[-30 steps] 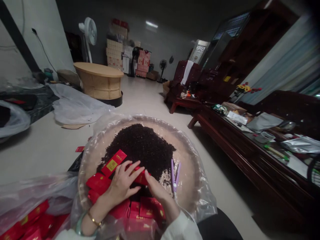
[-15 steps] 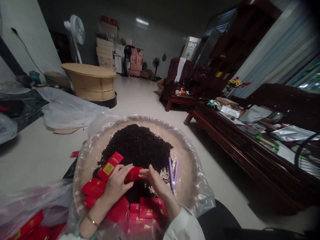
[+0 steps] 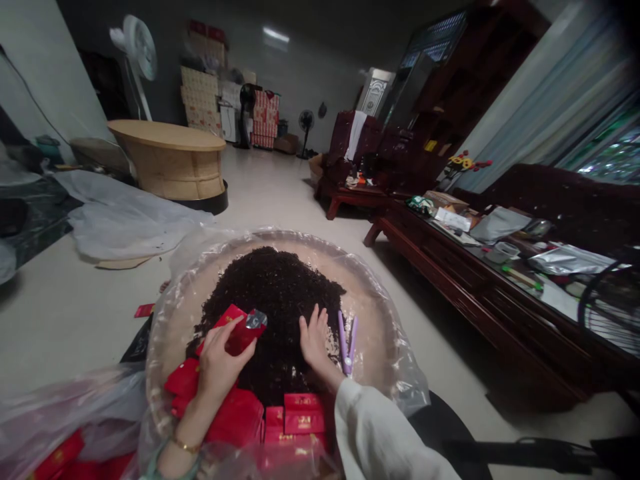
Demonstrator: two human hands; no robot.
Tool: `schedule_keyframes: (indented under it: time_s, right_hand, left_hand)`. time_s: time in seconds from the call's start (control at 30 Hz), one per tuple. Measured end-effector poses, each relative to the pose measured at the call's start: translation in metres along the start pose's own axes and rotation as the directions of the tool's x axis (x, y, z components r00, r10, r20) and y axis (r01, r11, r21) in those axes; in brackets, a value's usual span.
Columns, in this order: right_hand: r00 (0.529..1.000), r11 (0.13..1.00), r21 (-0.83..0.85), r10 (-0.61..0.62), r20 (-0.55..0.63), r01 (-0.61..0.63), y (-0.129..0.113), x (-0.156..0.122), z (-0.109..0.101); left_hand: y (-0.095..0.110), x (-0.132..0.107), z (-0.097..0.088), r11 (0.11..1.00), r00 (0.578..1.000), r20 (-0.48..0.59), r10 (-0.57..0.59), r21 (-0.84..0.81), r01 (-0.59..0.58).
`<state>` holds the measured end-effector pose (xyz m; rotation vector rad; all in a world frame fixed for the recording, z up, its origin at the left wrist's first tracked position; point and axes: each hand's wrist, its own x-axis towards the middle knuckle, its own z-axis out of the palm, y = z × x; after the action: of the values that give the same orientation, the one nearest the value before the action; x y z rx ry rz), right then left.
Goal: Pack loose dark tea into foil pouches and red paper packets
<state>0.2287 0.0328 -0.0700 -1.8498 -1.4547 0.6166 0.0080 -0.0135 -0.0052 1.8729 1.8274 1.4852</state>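
The person's left hand [image 3: 220,363] grasps a red packet [image 3: 241,339], its silvery end pointing right, above the near left part of a dark, leafy heap [image 3: 270,283]. The right hand [image 3: 316,339] is released, fingers extended over the heap's right side; whether it touches the leaves cannot be told.

The heap lies in a wide round tray [image 3: 383,333] lined with clear plastic. At the heap's right edge rests a purple two-armed tool [image 3: 347,353], its arms spread toward the far side. More red packets [image 3: 304,415] lie along the tray's near edge.

To the right runs a long, low wooden surface [image 3: 445,267], crowded with papers, a silver bag [image 3: 573,259] and a small cardboard box. Yellow and red flowers [image 3: 465,162] stand behind it, near a pale curtain [image 3: 540,107].

On the pale floor [image 3: 270,177], far left, stand a drum-shaped wooden piece [image 3: 175,167] and a white fan [image 3: 140,50]. Patterned cartons [image 3: 200,100] are stacked by the dark far wall.
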Motion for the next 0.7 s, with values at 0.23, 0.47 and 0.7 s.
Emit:
schedule_keyframes:
  time_s: [0.23, 0.47, 0.7]
  right_hand:
    - [0.990, 0.953, -0.270, -0.138, 0.010, 0.136, -0.049, 0.016, -0.004]
    - [0.902, 0.778, -0.458, -0.390, 0.187, 0.431, -0.094, 0.002, -0.002]
    - [0.883, 0.743, -0.478, -0.421, 0.208, 0.467, -0.106, -0.006, -0.005]
  left_hand:
    - [0.002, 0.002, -0.002, 0.998, 0.998, -0.025, -0.052, -0.021, 0.052]
    - [0.003, 0.003, -0.006, 0.999, 0.999, -0.038, -0.028, -0.030, 0.027]
    - [0.005, 0.004, -0.008, 0.999, 0.998, -0.047, -0.033, -0.022, 0.032]
